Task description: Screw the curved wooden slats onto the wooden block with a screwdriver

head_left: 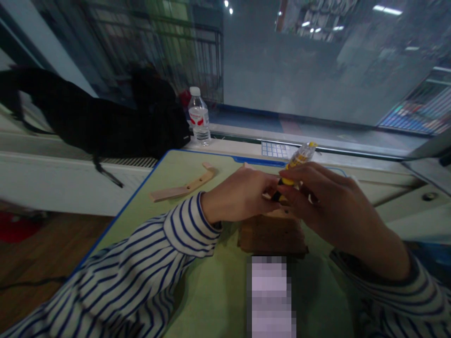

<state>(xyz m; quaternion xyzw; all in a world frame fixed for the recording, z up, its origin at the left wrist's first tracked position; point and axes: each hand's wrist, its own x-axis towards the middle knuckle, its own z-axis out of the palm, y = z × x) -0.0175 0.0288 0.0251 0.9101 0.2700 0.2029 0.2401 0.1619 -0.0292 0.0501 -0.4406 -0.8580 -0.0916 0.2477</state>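
My right hand pinches the yellow and black handle of a screwdriver between thumb and fingers. Its shaft and tip are hidden. Close against it, my left hand is closed, with its fingers curled by the black lower part; what they grip is hidden. Under the hands, part of a pale wooden piece shows above a brown wooden block on the table. To the left of my left hand lies a bent pale wooden piece with holes in it.
The green table has a blue edge and meets a windowsill. On the sill stand a water bottle with a white cap and a black bag. A clear bottle with a yellow cap is behind my right hand. A blurred-out pale rectangle lies nearest me.
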